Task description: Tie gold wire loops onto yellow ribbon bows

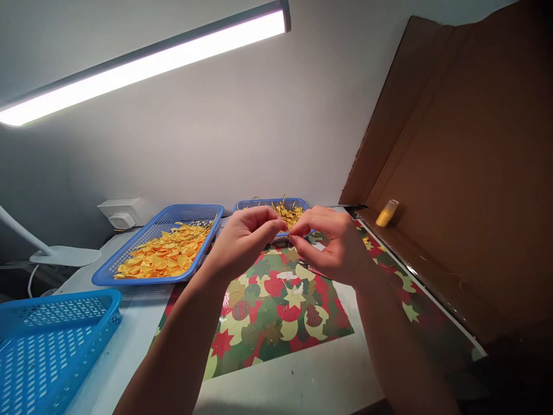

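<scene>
My left hand (244,237) and my right hand (330,241) meet above a patterned sheet (276,323), thumbs and forefingers pinched, fingertips almost touching. Whatever sits between them is too small to make out. Just behind the fingers stands a blue basket (270,202) of thin gold strips, partly hidden by my hands. On the left, a larger blue basket (151,281) contains many yellow-orange petal-like pieces (162,253). Under my right hand lies a slim, dark reddish tool (314,269), mostly covered, its kind unclear.
An empty-looking bright blue basket (38,351) occupies the near left. Brown cardboard (458,173) walls the right side, with a small yellow-filled bottle (386,213) by it. A white lamp base (64,255) and white box (123,212) stand back left. A tube light (151,63) hangs above.
</scene>
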`<action>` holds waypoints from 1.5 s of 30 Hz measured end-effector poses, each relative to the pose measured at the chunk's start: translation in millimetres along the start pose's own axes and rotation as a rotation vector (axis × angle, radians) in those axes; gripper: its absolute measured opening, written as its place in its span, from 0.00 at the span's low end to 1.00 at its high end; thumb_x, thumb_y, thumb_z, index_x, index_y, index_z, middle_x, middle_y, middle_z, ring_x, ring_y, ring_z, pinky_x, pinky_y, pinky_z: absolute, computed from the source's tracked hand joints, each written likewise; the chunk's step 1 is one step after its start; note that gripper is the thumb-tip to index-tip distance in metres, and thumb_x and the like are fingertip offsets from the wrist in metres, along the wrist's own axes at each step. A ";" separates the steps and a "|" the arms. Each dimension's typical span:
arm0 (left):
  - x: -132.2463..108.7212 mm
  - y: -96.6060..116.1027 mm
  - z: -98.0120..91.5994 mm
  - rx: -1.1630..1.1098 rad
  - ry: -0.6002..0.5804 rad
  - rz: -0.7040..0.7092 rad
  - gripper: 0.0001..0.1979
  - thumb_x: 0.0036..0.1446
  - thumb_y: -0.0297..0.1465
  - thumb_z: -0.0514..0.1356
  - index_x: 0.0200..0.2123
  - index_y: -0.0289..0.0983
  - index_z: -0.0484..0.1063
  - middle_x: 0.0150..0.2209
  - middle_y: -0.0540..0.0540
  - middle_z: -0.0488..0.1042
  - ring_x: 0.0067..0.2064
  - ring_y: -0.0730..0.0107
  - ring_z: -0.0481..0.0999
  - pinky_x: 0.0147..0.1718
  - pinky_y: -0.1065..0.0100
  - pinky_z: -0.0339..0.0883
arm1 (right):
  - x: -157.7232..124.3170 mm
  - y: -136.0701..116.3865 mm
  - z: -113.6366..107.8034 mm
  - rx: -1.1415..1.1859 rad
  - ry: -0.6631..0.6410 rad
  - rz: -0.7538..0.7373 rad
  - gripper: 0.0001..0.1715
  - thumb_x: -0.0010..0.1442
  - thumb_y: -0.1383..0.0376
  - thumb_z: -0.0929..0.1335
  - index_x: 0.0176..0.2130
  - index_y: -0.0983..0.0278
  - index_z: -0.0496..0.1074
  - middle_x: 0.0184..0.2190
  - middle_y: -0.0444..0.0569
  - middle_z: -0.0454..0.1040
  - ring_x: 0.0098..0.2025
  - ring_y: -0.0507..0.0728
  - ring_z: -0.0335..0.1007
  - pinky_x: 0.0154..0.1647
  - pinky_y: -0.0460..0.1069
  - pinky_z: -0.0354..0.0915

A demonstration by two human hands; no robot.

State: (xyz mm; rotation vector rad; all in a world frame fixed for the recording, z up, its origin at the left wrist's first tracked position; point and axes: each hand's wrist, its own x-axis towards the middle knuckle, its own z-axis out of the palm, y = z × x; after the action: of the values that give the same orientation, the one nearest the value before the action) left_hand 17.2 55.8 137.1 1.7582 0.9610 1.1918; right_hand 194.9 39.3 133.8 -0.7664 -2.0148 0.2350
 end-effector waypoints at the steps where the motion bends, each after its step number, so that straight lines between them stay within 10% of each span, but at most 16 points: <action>1: 0.0 -1.4 0.0 0.022 0.031 0.017 0.06 0.52 0.33 0.59 0.28 0.36 0.71 0.25 0.51 0.66 0.26 0.75 0.62 0.25 0.70 0.57 | 0.2 0.1 -0.5 0.012 0.013 0.010 0.07 0.55 0.74 0.69 0.27 0.64 0.72 0.25 0.39 0.73 0.30 0.49 0.65 0.39 0.48 0.60; 5: -2.5 -3.5 -2.1 0.210 0.197 0.249 0.08 0.50 0.26 0.59 0.37 0.39 0.70 0.38 0.47 0.71 0.40 0.68 0.70 0.36 0.66 0.65 | 1.5 0.8 -2.2 0.024 0.044 0.059 0.07 0.55 0.73 0.69 0.26 0.65 0.72 0.24 0.40 0.73 0.29 0.48 0.66 0.35 0.47 0.60; 9: -7.8 2.9 -4.6 0.488 0.119 0.493 0.06 0.51 0.22 0.60 0.30 0.39 0.72 0.38 0.49 0.70 0.43 0.66 0.70 0.44 0.62 0.64 | 1.8 -0.1 -3.7 0.039 0.046 0.077 0.08 0.55 0.73 0.69 0.25 0.65 0.72 0.24 0.40 0.73 0.28 0.48 0.65 0.33 0.47 0.60; 28: -12.7 10.4 -2.3 0.862 0.166 0.746 0.04 0.54 0.25 0.62 0.29 0.39 0.76 0.34 0.47 0.76 0.40 0.62 0.71 0.40 0.58 0.66 | -1.5 -2.7 -5.4 0.001 -0.011 0.097 0.07 0.54 0.73 0.69 0.26 0.65 0.73 0.23 0.39 0.72 0.27 0.47 0.65 0.31 0.45 0.60; 45: -5.1 2.4 -1.5 0.568 0.139 0.471 0.06 0.56 0.25 0.59 0.27 0.38 0.71 0.32 0.49 0.74 0.38 0.67 0.71 0.40 0.62 0.66 | 0.9 -1.6 -6.3 0.062 0.043 0.100 0.09 0.54 0.74 0.67 0.24 0.64 0.70 0.23 0.40 0.71 0.27 0.49 0.64 0.31 0.46 0.61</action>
State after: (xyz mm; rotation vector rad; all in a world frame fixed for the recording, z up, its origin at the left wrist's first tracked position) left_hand 14.8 50.5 137.8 2.4787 1.0726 1.4385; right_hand 199.1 37.8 138.6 -0.8266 -1.9221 0.3345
